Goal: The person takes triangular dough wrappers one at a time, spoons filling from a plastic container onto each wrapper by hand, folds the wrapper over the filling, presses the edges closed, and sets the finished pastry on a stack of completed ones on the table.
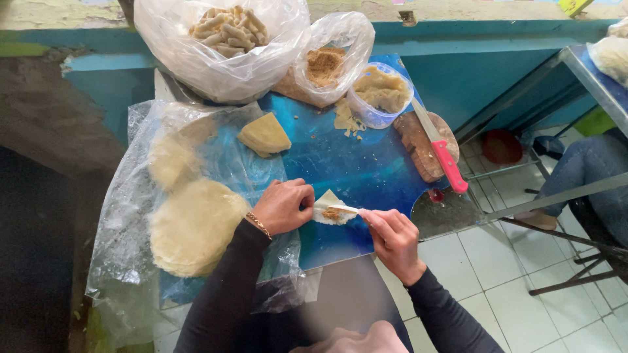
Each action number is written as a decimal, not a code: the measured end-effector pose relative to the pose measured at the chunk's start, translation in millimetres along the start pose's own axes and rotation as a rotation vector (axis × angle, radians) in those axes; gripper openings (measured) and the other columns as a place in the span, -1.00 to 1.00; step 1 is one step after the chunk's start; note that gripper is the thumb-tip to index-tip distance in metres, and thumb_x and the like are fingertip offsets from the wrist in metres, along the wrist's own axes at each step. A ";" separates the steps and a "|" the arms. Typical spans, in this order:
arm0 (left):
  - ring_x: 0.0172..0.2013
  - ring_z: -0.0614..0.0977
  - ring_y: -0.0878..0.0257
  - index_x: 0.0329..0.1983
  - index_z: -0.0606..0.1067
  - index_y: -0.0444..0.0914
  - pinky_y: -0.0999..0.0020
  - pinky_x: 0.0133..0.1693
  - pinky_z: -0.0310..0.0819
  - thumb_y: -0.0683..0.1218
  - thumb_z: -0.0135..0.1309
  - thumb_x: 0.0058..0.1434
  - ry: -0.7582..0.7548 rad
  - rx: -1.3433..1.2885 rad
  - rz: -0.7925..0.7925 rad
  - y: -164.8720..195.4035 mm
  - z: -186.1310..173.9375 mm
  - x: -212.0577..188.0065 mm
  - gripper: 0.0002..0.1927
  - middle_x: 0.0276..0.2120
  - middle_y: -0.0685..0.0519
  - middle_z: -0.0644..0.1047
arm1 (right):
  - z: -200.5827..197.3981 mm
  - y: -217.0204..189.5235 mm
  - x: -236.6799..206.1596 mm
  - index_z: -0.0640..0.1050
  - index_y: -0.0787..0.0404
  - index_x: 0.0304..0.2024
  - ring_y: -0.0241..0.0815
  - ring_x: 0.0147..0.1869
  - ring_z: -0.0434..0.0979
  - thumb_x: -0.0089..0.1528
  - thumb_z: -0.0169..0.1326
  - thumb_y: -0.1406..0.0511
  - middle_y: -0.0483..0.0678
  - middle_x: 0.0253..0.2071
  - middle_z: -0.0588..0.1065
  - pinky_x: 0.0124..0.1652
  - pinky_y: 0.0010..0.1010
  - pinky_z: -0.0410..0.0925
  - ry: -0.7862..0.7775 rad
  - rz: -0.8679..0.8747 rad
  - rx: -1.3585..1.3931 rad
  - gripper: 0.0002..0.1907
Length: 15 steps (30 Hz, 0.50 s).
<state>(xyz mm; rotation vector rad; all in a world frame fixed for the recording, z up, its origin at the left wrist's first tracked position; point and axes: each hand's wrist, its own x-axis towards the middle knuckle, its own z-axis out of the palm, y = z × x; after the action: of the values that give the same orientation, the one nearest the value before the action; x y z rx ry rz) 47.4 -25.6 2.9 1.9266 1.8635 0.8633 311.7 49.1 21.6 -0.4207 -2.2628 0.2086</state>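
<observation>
Head view: on the blue counter (366, 170), a stack of round wrappers (193, 225) lies on clear plastic at the left. Just right of it, the left hand (284, 206) pinches the left edge of a small filled wrapper (330, 208). The right hand (392, 238) grips its right end, rolling it. Farther right, a red-handled knife (441, 153) rests on a wooden board (418, 140).

Seated person (589, 183) — cropped at right edge

Left hand (282, 206) and right hand (391, 236) close together, fingers pinched.
</observation>
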 end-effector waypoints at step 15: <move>-0.38 0.67 0.01 -0.34 0.51 -0.18 0.11 -0.34 0.51 -0.12 0.12 0.03 0.021 -0.123 0.006 6.8 3.4 1.9 -0.88 -0.48 0.02 0.62 | 89.6 134.4 198.1 0.56 0.14 0.00 -0.05 -0.17 0.61 0.46 0.10 0.28 -0.02 -0.17 0.59 -0.21 -0.26 0.42 0.181 0.083 -0.096 -0.90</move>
<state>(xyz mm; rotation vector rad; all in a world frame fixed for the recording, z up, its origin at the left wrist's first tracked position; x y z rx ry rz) 54.8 -23.8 4.9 1.8566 1.7731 0.9799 153.1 245.3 62.2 -0.5617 -2.0848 0.0999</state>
